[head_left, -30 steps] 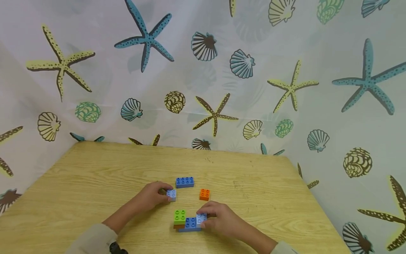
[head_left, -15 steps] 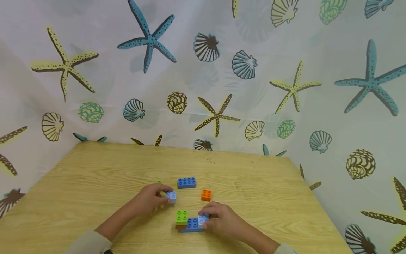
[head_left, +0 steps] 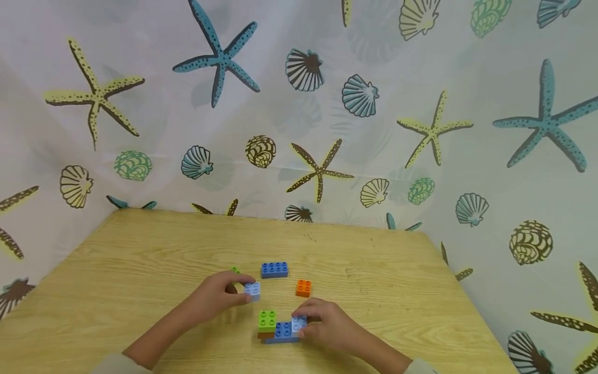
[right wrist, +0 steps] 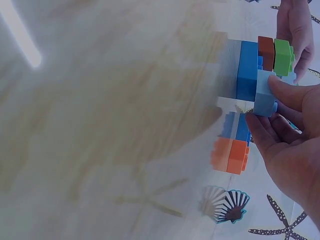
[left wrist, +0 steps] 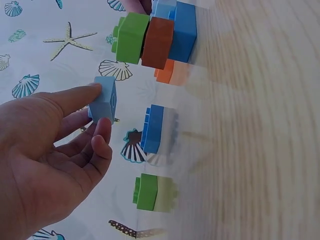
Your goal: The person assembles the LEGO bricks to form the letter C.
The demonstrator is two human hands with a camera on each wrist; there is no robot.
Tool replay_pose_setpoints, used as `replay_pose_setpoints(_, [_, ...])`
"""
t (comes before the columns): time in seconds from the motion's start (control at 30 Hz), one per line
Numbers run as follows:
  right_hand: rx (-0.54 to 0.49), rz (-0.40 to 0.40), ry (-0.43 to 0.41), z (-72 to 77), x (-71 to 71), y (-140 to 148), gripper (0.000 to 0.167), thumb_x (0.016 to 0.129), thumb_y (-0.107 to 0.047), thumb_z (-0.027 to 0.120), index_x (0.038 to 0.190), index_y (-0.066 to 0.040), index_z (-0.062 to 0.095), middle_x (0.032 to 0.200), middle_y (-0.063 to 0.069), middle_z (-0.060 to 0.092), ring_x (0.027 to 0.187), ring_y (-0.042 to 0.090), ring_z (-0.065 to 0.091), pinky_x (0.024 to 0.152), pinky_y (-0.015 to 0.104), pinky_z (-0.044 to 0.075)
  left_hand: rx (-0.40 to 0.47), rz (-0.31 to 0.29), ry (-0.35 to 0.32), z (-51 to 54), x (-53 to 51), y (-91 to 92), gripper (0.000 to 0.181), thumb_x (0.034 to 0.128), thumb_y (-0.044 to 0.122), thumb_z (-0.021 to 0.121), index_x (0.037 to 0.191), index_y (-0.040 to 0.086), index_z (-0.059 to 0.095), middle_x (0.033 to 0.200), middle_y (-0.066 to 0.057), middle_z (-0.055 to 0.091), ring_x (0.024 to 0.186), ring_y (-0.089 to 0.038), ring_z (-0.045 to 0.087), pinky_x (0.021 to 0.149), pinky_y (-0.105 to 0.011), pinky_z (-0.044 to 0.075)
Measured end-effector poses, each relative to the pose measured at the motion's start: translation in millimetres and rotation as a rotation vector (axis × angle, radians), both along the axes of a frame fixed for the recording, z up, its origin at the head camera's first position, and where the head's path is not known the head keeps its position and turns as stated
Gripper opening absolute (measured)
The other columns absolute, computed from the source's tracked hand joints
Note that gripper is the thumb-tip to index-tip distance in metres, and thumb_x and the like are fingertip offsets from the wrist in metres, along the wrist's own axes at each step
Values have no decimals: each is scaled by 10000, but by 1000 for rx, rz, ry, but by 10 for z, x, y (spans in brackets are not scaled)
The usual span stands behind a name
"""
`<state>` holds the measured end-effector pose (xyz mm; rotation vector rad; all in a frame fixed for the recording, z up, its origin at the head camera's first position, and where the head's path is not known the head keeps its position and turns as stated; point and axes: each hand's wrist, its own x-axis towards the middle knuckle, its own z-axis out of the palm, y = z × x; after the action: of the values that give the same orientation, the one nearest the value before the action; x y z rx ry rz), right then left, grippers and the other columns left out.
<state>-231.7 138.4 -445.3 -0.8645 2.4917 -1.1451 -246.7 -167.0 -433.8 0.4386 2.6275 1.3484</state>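
A shell-and-starfish cloth [head_left: 345, 130] hung behind the wooden desk [head_left: 154, 249]. Above the desk were the left hand [head_left: 217, 296] and right hand [head_left: 329, 324], each grip narrowed to a pinch. A blue base brick [head_left: 282, 330] lay between them, with an eight-stud blue brick [head_left: 274, 269] farther back. The left grip held a light-blue brick [head_left: 253, 291] off the desk; the right grip held a pale-blue brick [head_left: 298, 325] on the base's right end. A brown brick [head_left: 266, 335] overhung its left end, under a lime brick [head_left: 267, 320]. Beyond lay an orange brick [head_left: 303, 288] and a green brick [left wrist: 147, 192].
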Motion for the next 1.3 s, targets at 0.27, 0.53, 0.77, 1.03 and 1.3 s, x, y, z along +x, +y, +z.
replay_pose_setpoints(0.27, [6, 6, -1, -8, -7, 9, 290, 903, -131, 762, 1190, -95, 735, 1144, -51, 675, 1025, 33, 586, 916, 231, 503, 8, -49, 18, 160, 168, 111, 411, 911, 365, 750, 1263, 161, 695, 1171, -25, 658, 838, -190, 547, 649, -306, 488])
replay_pose_setpoints(0.53, [10, 15, 24, 5, -18, 23, 292, 912, -135, 753, 1199, -87, 731, 1149, -42, 678, 1023, 41, 586, 912, 224, 498, -7, -103, 61, 248, 292, 245, 380, 906, 323, 761, 1235, 140, 707, 1121, -13, 659, 808, -171, 533, 621, -263, 480])
replay_pose_setpoints(0.77, [3, 13, 4, -9, -22, 14, 289, 912, -123, 750, 1197, -77, 731, 1150, -40, 675, 1018, 34, 582, 914, 218, 493, -32, -130, 50, 237, 341, 317, 354, 907, 298, 764, 1225, 153, 706, 1141, -18, 648, 806, -167, 534, 628, -266, 475])
replay_pose_setpoints(1.03, [3, 19, 12, -19, -23, 16, 294, 915, -141, 750, 1204, -91, 729, 1160, -42, 677, 1035, 43, 586, 926, 228, 494, -42, -134, 53, 201, 362, 344, 347, 899, 283, 773, 1214, 155, 704, 1120, -11, 644, 793, -165, 523, 623, -264, 461])
replay_pose_setpoints(1.3, [3, 15, 7, -9, -22, 14, 292, 913, -136, 753, 1200, -90, 732, 1158, -41, 679, 1039, 44, 588, 927, 229, 496, -39, -128, 53, 203, 364, 347, 335, 889, 300, 783, 1191, 175, 706, 1101, 16, 650, 786, -160, 528, 615, -274, 472])
